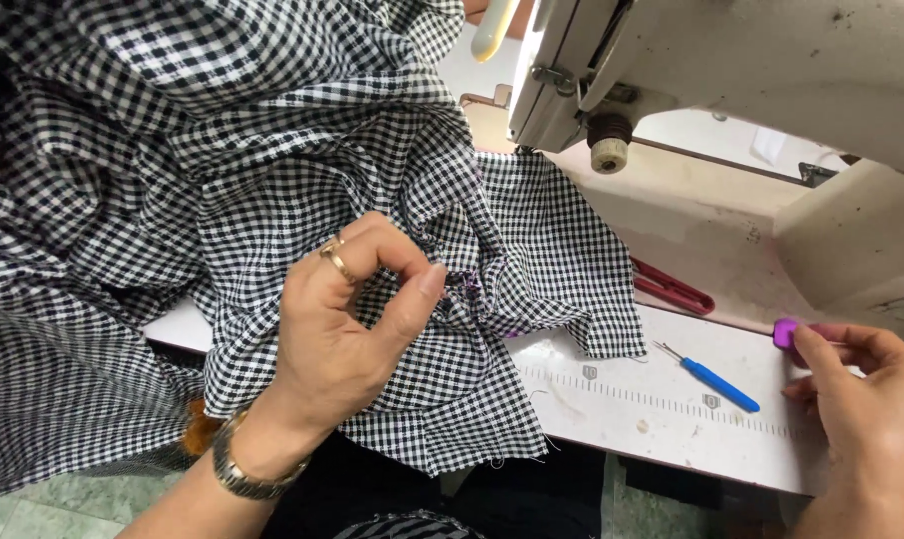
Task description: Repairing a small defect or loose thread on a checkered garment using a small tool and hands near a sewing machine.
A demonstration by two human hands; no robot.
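Here, a person at a sewing machine, seen from above.

Left hand: the left hand (347, 319) presses on the checked cloth (272, 170), thumb and forefinger pinching a gathered fold of it; a gold ring sits on one finger and a metal watch (240, 471) on the wrist.

Right hand: the right hand (861, 399) rests at the surface's near right edge, well right of the cloth, fingertips closed on a small purple piece (786, 332); what that piece is cannot be told.

Cloth: black-and-white checked, bunched and creased, heaped to the left of the sewing machine (731, 80), one flat corner lying on the white surface (652, 409) and the rest spilling over the near edge toward the person's lap.

Seam ripper: a blue-handled seam ripper (709, 377) lies on the surface just right of the cloth's corner, between the cloth and the right hand, touching neither.

Scissors: red handles (672, 287) show just right of the cloth, at the foot of the machine; the blades are hidden.

Machine: cream-coloured, worn, its head hanging over the cloth's far edge.

Ruler marks: a printed scale runs along the surface below the cloth's corner.
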